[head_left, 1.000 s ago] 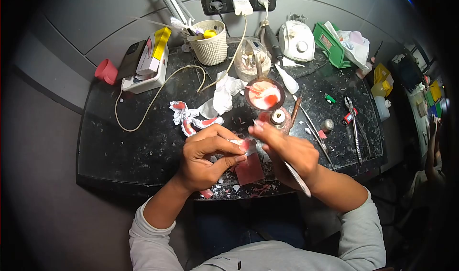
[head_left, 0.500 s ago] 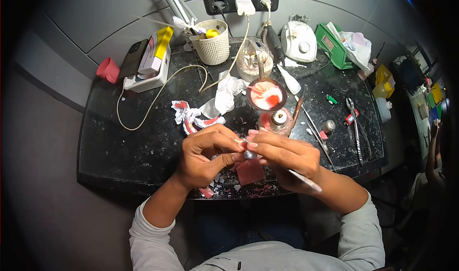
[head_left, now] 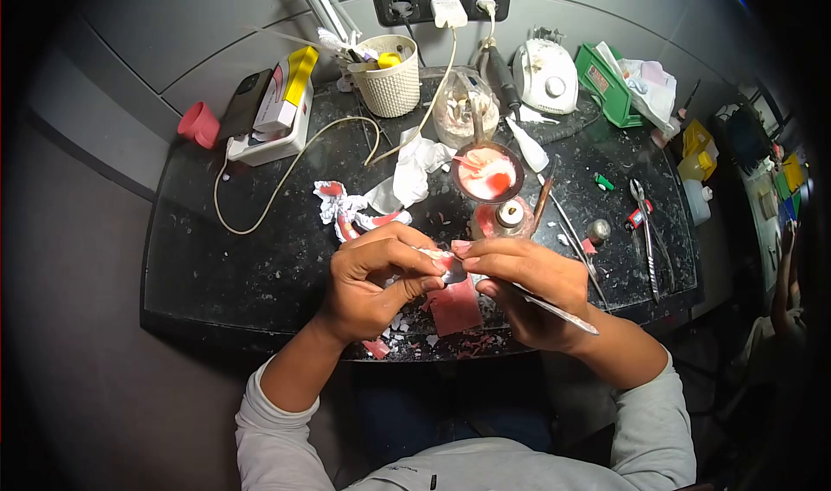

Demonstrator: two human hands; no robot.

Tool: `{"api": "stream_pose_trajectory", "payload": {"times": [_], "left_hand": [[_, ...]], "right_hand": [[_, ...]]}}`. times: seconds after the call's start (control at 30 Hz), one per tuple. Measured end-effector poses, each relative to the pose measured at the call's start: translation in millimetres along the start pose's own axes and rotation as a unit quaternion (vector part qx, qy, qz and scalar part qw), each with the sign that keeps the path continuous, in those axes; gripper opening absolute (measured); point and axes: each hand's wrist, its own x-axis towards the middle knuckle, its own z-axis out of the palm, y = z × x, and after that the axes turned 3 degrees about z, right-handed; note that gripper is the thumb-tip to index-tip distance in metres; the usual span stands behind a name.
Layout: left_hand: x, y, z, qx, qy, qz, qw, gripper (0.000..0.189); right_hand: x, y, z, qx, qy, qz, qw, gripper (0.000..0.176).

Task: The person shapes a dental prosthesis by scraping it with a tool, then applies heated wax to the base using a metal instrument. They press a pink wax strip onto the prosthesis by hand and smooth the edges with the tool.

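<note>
My left hand (head_left: 374,281) pinches a small pink and white piece (head_left: 444,261) that looks like a denture in wax, largely covered by the fingers. Close on its right, my right hand (head_left: 537,276) is closed around a slim metal carving tool (head_left: 567,316); the handle sticks out behind the palm toward the lower right. The tool's working tip is hard to make out near the fingertips. Below the hands lies a pink wax sheet (head_left: 455,307) among wax scraps. Just beyond them, a pan of melted pink wax (head_left: 487,174) stands above a small spirit burner (head_left: 511,214).
Crumpled paper with pink pieces (head_left: 339,209) lies beyond my left hand. To the right are a long metal instrument (head_left: 571,231), pliers (head_left: 646,240) and a red lighter (head_left: 637,216). A pen basket (head_left: 388,88), glass jar (head_left: 465,114) and white control box (head_left: 545,75) stand at the back.
My right hand has shifted slightly right, and the tool's handle has moved right with it. More of the pink and white piece shows between the hands. My left hand stays nearly still.
</note>
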Motion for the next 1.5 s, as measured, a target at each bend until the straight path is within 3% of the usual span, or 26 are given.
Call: {"api": "stream_pose_trajectory", "payload": {"times": [0.63, 0.8, 0.9, 1.03, 1.13, 1.23, 1.3, 1.37, 1.47, 1.5], "left_hand": [[-1, -4, -1, -0.062, 0.003, -0.006, 0.998, 0.013], [-1, -2, 1, -0.082, 0.006, -0.022, 0.996, 0.012], [0, -1, 2, -0.059, 0.005, -0.035, 0.998, 0.013], [-1, -4, 0, 0.035, -0.025, 0.014, 0.999, 0.015], [3, -3, 3, 0.066, -0.025, 0.037, 0.997, 0.017], [6, 0, 5, 0.11, -0.019, 0.07, 0.991, 0.018], [7, 1, 3, 0.14, -0.015, 0.085, 0.986, 0.02], [8, 2, -1, 0.205, -0.07, 0.106, 0.97, 0.024], [3, -1, 0, 0.175, -0.083, 0.08, 0.978, 0.028], [3, -1, 1, 0.175, -0.084, 0.08, 0.978, 0.028]], "right_hand": [[-3, 4, 5, 0.009, 0.0, -0.016, 1.0, 0.022], [-5, 5, 4, -0.054, -0.014, -0.012, 0.998, 0.022], [-4, 8, 3, -0.059, 0.0, -0.024, 0.998, 0.022], [-5, 6, 6, -0.025, 0.024, -0.024, 0.999, 0.021], [-10, 7, 7, 0.011, 0.051, 0.026, 0.998, 0.019], [-4, 5, 3, -0.025, 0.039, -0.017, 0.999, 0.021], [-4, 3, -3, -0.012, -0.026, -0.019, 0.999, 0.016], [-2, 6, 1, 0.003, -0.026, -0.04, 0.999, 0.016], [-7, 9, 3, -0.039, -0.054, -0.022, 0.998, 0.039], [-10, 9, 4, -0.039, -0.054, -0.022, 0.998, 0.039]]}}
